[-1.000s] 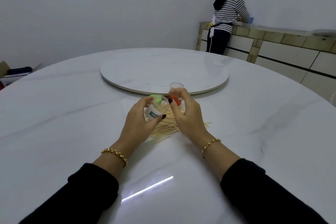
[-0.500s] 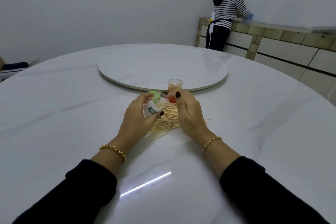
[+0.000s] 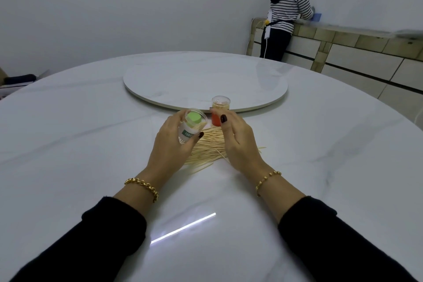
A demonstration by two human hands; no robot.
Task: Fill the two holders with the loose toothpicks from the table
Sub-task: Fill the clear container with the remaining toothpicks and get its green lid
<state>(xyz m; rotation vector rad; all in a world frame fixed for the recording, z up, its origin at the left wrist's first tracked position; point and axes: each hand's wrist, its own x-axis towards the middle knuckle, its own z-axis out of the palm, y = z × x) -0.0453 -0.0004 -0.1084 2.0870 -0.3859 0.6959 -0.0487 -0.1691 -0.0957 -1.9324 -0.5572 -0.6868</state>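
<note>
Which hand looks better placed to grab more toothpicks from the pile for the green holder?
Probably the right hand. It is open, holds nothing and hovers right over the loose toothpicks. The left hand is busy gripping the tilted green holder, its mouth open toward the right.

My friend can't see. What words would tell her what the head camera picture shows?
A person's left hand holds a tilted clear toothpick holder with a green base above a pile of loose toothpicks on a round white table. The right hand hovers, open, beside an upright orange-based holder.
</note>
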